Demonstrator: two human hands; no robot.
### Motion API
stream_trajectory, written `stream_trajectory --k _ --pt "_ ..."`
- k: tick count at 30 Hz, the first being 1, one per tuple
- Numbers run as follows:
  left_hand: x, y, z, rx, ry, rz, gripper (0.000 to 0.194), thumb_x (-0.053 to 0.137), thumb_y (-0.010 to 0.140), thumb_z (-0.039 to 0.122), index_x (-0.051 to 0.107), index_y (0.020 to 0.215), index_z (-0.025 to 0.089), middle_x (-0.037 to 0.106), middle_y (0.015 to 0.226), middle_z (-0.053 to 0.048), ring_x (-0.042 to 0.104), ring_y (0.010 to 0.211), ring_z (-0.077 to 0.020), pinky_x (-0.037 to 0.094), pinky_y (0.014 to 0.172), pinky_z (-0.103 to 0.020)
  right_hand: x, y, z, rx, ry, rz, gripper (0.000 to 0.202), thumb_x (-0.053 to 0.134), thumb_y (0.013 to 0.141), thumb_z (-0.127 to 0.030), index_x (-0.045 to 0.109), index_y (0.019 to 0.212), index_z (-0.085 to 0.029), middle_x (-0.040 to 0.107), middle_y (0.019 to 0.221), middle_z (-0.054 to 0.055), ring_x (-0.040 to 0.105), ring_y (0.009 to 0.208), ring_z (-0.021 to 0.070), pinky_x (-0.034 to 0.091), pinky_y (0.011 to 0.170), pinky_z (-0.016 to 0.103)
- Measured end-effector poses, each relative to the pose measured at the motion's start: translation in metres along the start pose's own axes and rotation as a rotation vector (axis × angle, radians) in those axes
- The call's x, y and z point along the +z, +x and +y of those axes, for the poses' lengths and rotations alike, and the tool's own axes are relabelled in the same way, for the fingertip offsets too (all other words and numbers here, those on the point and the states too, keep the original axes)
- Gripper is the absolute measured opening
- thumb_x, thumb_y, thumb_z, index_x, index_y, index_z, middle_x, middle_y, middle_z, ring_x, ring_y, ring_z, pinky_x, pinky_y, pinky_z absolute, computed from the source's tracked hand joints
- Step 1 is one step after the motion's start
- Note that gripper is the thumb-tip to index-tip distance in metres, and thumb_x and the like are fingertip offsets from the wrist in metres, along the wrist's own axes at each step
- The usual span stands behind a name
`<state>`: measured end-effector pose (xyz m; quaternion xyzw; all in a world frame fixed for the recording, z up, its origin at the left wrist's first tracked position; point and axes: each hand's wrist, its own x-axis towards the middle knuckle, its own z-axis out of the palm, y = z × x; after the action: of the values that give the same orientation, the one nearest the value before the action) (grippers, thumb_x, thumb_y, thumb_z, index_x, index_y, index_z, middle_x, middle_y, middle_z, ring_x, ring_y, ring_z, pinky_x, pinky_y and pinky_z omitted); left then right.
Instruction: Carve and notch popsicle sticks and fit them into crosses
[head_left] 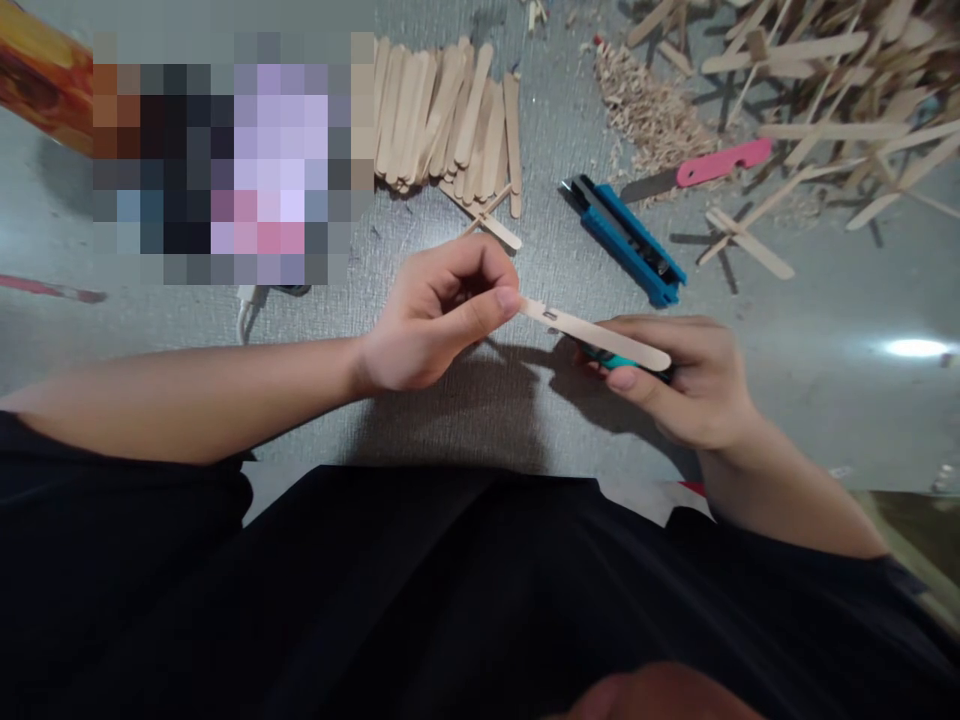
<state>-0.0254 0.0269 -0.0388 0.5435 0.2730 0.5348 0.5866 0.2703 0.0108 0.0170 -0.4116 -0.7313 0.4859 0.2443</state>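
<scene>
Between my hands is a flat wooden stick with a small notch near its left part. My left hand pinches its left end between thumb and fingertips. My right hand is closed around a teal and black tool, mostly hidden by the fingers and the stick; its kind is unclear. The stick's rounded right end lies over that tool, beside my right thumb. Beyond my right hand, a blue cutter rests on the table.
Wooden sticks lie in a row at the back. A pink-handled blade sits near wood shavings. Cut sticks are heaped at the back right. A blurred-out object and a white cable are on the left.
</scene>
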Motion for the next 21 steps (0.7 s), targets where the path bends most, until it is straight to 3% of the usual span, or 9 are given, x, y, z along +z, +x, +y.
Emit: stream_trajectory --k 7,15,21 --pt "-0.0001 -0.0007 0.0039 -0.108 0.023 0.019 0.048 0.085 0.104 0.063 0.067 0.084 0.023 0.052 0.065 0.004 0.049 0.054 -0.0074 0.034 0.049 -0.027 -0.0027 -0.0001 0.0002 0.017 -0.008 -0.033 0.021 0.086 0.107 -0.052 0.09 0.119 -0.035 0.087 0.093 0.002 0.076 0.071 0.0226 0.055 0.061 0.039" --pt "0.001 -0.0009 0.0068 -0.074 0.06 0.031 0.047 0.086 0.104 0.059 0.065 0.082 0.023 0.056 0.065 0.003 0.045 0.055 -0.008 0.029 0.049 -0.03 -0.0019 -0.0018 -0.0008 0.092 -0.02 -0.038 0.022 0.085 0.106 -0.059 0.089 0.117 -0.04 0.086 0.09 0.001 0.075 0.069 0.0254 0.055 0.057 0.043" --pt "-0.0016 -0.0012 -0.0015 -0.045 0.019 0.018 0.044 0.084 0.106 0.055 0.065 0.084 0.022 0.055 0.068 0.003 0.046 0.055 -0.0071 0.031 0.049 -0.028 0.0005 -0.0025 -0.0029 0.031 -0.002 -0.018 0.023 0.083 0.109 -0.056 0.09 0.116 -0.035 0.083 0.083 0.001 0.073 0.065 0.021 0.053 0.056 0.037"
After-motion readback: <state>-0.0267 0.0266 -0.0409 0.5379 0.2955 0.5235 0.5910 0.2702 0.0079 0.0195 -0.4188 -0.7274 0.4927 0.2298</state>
